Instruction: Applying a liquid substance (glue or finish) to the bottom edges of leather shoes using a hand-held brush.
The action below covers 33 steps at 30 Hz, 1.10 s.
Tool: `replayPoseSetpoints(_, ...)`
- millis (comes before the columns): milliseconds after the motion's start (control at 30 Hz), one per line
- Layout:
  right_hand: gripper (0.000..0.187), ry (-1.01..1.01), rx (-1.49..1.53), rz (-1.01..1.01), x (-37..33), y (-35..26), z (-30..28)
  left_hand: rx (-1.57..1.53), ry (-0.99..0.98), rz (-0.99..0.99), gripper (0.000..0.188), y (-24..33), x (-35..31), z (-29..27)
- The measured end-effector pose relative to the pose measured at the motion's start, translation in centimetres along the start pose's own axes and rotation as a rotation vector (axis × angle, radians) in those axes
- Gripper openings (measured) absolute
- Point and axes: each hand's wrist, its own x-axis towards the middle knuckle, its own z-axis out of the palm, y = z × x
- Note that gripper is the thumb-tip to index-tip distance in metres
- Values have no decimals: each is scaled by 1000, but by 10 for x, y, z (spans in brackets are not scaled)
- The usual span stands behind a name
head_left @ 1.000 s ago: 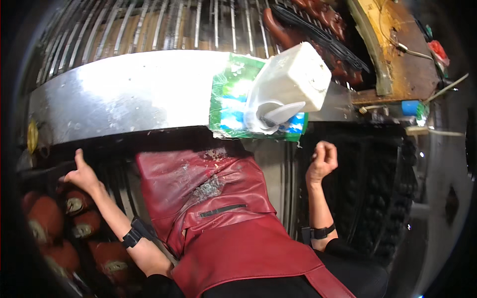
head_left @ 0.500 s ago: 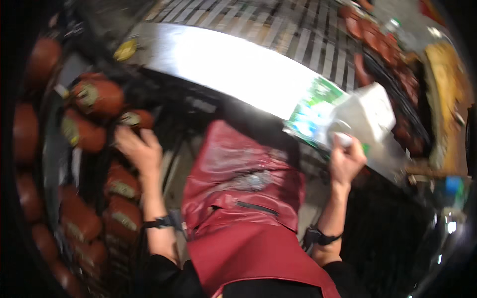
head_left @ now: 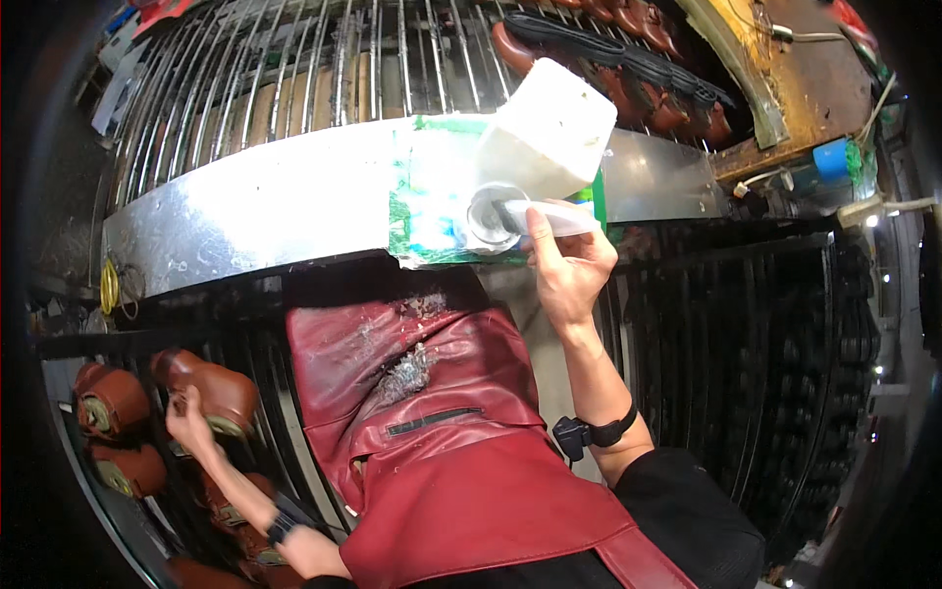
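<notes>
My right hand [head_left: 574, 270] is closed on the pale handle of a brush [head_left: 561, 218], its dark tip inside the round mouth of a white plastic jug [head_left: 554, 128]. That jug lies tilted on a green and white printed sheet [head_left: 417, 211] at the edge of the metal ledge [head_left: 265, 191]. Down at the left, my left hand [head_left: 191, 424] has its fingers curled against a brown leather shoe [head_left: 218, 391] on a rack; its thumb is partly hidden. Similar brown shoes [head_left: 116, 398] sit beside and below it.
Metal rollers [head_left: 324, 79] run behind the ledge. Black soles [head_left: 608, 59] and more brown shoes stand at the back right, near a wooden board [head_left: 814, 98]. A dark rack [head_left: 746, 363] fills the right side. My red apron [head_left: 471, 491] covers my lap.
My view has turned, so the ledge and jug appear farther left. The brush in my right hand now shows plainly in the jug's mouth. My left hand remains at the brown shoes.
</notes>
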Motion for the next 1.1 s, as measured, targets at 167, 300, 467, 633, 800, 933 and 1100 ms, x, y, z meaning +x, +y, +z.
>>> replayPoseSetpoints(167,10,-168,-449,-161,-10,-4,-16,-650,-360,35,44,-7,-95,13)
replayPoseSetpoints(300,9,-172,-388,-45,-17,-11,-27,-739,-444,272,59,16,-89,39)
replayPoseSetpoints(467,10,-173,-520,-152,-23,-23,-34,-837,-661,344,69,85,-63,76)
replayPoseSetpoints(633,5,-90,-304,143,-26,-33,-36,-268,-273,856,63,130,-97,131)
replayPoseSetpoints(800,16,-109,365,395,-20,-20,5,-252,-277,1502,30,133,-109,167)
replayPoseSetpoints(933,19,-375,492,551,-29,-2,50,43,-192,1524,39,107,-106,165)
replayPoseSetpoints(1100,18,-537,520,565,-40,7,87,36,-204,1471,42,86,-102,164)
